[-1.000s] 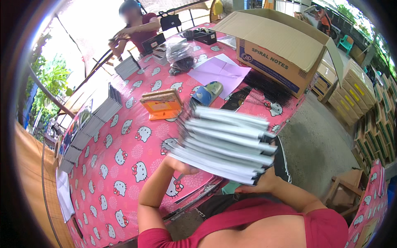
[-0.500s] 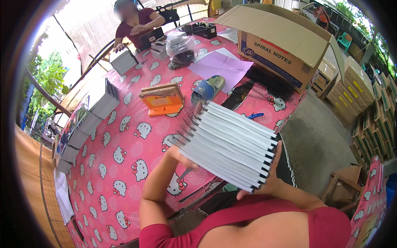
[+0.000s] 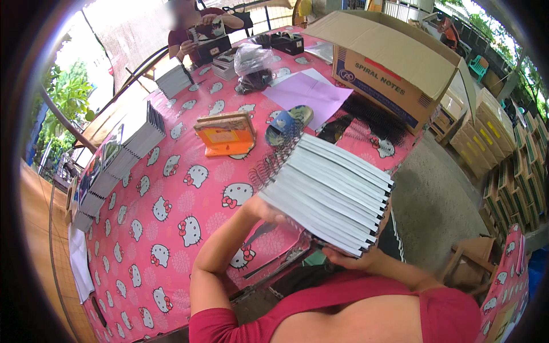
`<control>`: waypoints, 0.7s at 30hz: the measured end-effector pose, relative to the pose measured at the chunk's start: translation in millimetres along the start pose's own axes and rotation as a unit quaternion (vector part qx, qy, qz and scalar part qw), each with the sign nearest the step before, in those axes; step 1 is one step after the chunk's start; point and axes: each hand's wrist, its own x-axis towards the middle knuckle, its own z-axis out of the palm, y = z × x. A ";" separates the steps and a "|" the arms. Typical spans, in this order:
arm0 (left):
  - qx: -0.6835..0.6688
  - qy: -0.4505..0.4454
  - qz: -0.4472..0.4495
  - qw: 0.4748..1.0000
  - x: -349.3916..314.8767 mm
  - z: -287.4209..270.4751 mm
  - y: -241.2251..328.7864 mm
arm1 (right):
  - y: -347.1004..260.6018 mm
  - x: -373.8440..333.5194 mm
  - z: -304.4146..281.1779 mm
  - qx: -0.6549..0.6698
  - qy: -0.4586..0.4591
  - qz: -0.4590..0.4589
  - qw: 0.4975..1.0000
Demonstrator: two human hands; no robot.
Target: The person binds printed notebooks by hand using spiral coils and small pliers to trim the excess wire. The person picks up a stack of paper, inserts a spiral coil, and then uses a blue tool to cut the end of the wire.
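Observation:
A thick stack of spiral notebooks (image 3: 329, 197) is held up in front of me, over the near edge of the table. Their white page edges face up, and loose black wire coils (image 3: 271, 166) stick out on the left side. My left hand (image 3: 267, 210) grips the stack at its lower left, fingers partly hidden beneath. Supporting the lower right end is my right hand (image 3: 354, 258), its thumb along the bottom edge and the other fingers mostly hidden. Past the stack lie a blue patterned slipper (image 3: 286, 126) and an orange stand (image 3: 226, 137).
Stacks of notebooks (image 3: 123, 163) line the table's left side. A large open carton (image 3: 380, 83), black coils (image 3: 374, 117) and purple paper (image 3: 311, 97) lie at the far right. Across the table, a person (image 3: 197, 34) handles a notebook beside a black box (image 3: 211, 51).
The notebook stack has shifted slightly up and right and tilted in my hands. My right hand has slid lower beneath it. The person opposite has raised a notebook.

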 end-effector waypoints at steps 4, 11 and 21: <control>-0.040 -0.002 0.071 0.997 0.1 -1.9 20.7 | -33.8 13.3 -6.8 -0.224 -0.077 -0.086 0.968; 0.067 -0.035 0.028 0.997 -13.6 -29.1 25.0 | -48.1 33.2 4.6 -0.269 0.071 -0.180 0.944; 0.489 -0.076 -0.088 0.864 71.1 16.6 212.8 | -17.7 20.5 10.6 -0.091 0.089 -0.058 0.990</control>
